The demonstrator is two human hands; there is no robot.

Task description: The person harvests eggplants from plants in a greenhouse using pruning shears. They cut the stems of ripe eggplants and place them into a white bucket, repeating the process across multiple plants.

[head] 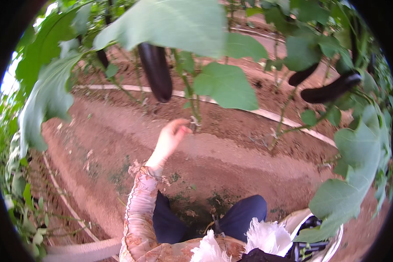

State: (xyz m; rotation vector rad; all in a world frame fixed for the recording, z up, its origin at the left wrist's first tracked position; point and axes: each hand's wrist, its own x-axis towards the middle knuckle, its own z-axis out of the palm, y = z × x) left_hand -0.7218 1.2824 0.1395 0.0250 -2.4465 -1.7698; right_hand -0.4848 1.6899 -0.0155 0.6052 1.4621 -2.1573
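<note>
My left hand [174, 133] reaches out at the middle, its thumb and fingers curled beside the base of an eggplant stem [194, 109]. Pale strands surround that stem near the fingertips; whether the fingers hold anything is unclear. My right hand is out of view. A long dark eggplant [155, 72] hangs above my left hand, its top hidden behind a large leaf [170, 24]. Another eggplant [330, 88] hangs at the upper right, with a smaller-looking one [303, 74] beside it. At the lower right, a white-rimmed container [340, 237] holds dark eggplants, partly covered by a leaf.
A pale drip line [275, 115] runs across the reddish soil behind the stem. Another line [64, 196] lies at the left. Broad eggplant leaves [49, 98] crowd the left side, and more [357, 163] the right. My bent knees [245, 214] are at the bottom.
</note>
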